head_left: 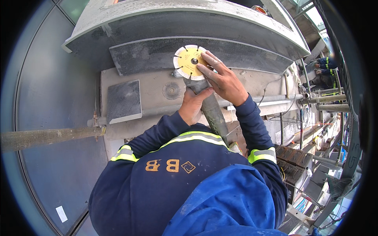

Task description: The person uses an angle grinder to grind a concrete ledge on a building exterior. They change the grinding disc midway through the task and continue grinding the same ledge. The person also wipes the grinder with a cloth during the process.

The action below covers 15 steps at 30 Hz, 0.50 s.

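Grinder (213,111) points forward, its long axis slanting left.

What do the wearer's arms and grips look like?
Left sleeve and right sleeve: navy, each crossed by a fluorescent yellow-green band with a silver-grey middle. Left grip and right grip: ungloved; pale dust on the right fingers.

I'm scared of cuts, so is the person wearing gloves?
No, the left hand on the grinder and the right hand touching the yellow blade are both bare.
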Each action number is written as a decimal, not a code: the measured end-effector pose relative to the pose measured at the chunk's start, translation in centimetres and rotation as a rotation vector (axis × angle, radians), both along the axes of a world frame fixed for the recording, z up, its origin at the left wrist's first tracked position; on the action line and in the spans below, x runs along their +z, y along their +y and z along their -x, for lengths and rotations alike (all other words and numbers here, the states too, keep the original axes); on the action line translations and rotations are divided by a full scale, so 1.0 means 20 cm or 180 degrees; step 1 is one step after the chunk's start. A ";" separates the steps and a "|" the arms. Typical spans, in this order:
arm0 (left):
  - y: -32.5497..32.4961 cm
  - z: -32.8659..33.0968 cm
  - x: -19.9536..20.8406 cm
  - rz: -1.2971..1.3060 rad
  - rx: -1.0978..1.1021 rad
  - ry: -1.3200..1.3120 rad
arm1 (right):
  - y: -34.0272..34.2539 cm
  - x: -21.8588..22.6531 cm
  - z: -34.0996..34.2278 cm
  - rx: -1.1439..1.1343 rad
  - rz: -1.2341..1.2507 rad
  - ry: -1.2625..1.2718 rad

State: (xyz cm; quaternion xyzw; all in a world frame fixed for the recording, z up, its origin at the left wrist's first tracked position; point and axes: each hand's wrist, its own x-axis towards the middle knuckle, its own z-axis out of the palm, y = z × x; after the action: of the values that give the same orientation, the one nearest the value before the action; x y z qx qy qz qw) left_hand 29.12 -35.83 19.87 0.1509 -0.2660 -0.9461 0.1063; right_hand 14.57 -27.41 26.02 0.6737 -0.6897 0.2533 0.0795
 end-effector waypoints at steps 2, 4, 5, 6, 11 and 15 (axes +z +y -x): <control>0.00 0.01 0.01 -0.0006 -0.0064 0.0047 | 0.02 0.02 -0.01 -0.0068 0.0029 -0.0126; 0.01 0.03 0.00 0.0018 -0.0137 0.0138 | 0.04 0.02 0.00 -0.0145 0.0025 -0.0086; 0.02 0.03 0.00 0.0062 -0.0167 0.0101 | 0.05 0.02 0.01 -0.0158 0.0017 -0.0100; 0.02 0.04 -0.01 0.0106 -0.0195 0.0065 | 0.06 0.02 0.01 -0.0168 0.0010 -0.0115; 0.05 0.03 -0.02 0.0225 -0.0192 -0.0025 | 0.08 0.00 0.00 -0.0297 0.0114 -0.0431; 0.06 0.03 -0.03 0.0293 -0.0192 0.0025 | 0.11 0.00 0.00 -0.0360 0.0030 -0.0341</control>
State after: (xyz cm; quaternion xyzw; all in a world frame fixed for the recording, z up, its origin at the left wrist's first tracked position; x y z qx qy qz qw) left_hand 28.53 -34.68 19.18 0.1340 -0.3132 -0.9363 0.0856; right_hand 14.52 -25.20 26.11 0.6187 -0.7287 0.2874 0.0598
